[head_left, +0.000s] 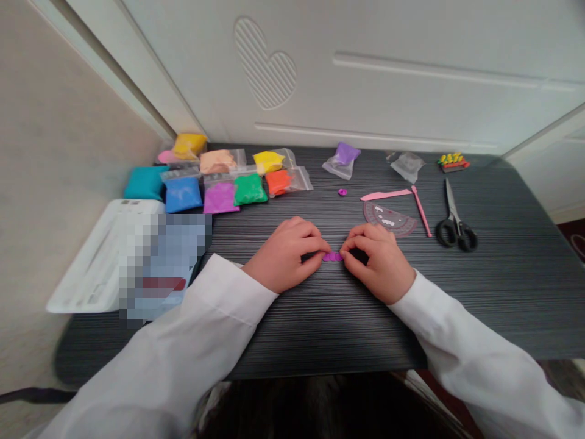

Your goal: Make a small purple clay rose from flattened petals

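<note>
My left hand (286, 253) and my right hand (377, 259) rest on the dark striped table (320, 317), fingertips meeting at its middle. Between them lies a small flat piece of purple clay (332, 256), pinched at each end by the fingers of both hands. Both hands are closed in a pinch. White sleeves cover both arms. A tiny purple clay ball (342, 192) lies on the table beyond the hands.
Several bags of coloured clay (219, 180) lie at the back left, and an opened purple bag (342, 158) behind the hands. Pink modelling tools (386, 195), a protractor (390, 218), scissors (454, 219), an empty bag (408, 164), a small clay model (452, 161) and a white tray (98, 256) are there too.
</note>
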Action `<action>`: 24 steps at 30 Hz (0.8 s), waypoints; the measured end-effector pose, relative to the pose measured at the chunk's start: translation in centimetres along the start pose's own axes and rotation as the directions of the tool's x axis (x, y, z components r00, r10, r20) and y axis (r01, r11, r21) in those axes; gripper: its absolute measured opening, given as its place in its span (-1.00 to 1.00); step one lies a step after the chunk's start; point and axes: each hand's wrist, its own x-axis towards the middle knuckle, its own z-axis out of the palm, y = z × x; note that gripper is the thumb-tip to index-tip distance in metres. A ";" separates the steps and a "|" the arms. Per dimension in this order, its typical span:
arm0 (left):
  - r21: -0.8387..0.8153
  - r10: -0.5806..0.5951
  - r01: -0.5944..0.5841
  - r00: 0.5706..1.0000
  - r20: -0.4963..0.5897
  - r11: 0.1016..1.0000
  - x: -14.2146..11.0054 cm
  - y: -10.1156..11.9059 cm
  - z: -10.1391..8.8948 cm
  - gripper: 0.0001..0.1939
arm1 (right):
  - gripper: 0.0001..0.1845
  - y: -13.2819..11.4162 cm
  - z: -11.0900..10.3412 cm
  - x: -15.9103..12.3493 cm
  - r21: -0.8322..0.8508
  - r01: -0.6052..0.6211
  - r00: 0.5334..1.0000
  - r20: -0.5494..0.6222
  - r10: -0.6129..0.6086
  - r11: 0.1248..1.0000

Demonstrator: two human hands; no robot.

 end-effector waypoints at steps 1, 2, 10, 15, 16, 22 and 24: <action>0.002 0.000 0.000 1.000 0.002 1.000 0.0 0.0 0.0 -0.80 | -0.86 0.0 0.0 0.0 -0.001 0.000 1.000 -0.002 0.000 1.000; 0.004 0.000 0.000 1.000 0.004 1.000 0.0 0.0 0.0 -0.80 | -0.86 0.0 0.0 0.0 -0.001 0.002 1.000 -0.002 -0.002 1.000; 0.029 0.014 -0.014 1.000 0.004 0.999 -0.1 0.1 0.0 -0.78 | -0.86 0.0 0.1 0.1 0.003 0.008 1.000 -0.007 -0.008 1.000; 0.070 0.067 -0.069 0.997 0.028 0.995 -0.1 0.4 0.1 -0.74 | -0.87 0.0 0.2 0.0 -0.002 0.002 1.000 -0.003 -0.002 1.000; 0.074 0.076 -0.078 0.997 0.032 0.994 -0.2 0.4 0.1 -0.74 | -0.88 0.0 0.1 0.0 -0.003 0.000 1.000 -0.001 0.000 1.000; 0.093 0.077 -0.083 0.995 0.066 0.992 -0.1 0.4 0.1 -0.72 | -0.87 0.0 0.0 0.0 -0.001 -0.001 1.000 0.000 0.001 1.000; 0.101 0.079 -0.087 0.994 0.077 0.991 -0.1 0.4 0.2 -0.71 | -0.87 0.0 0.0 0.0 0.001 0.002 1.000 -0.002 -0.002 1.000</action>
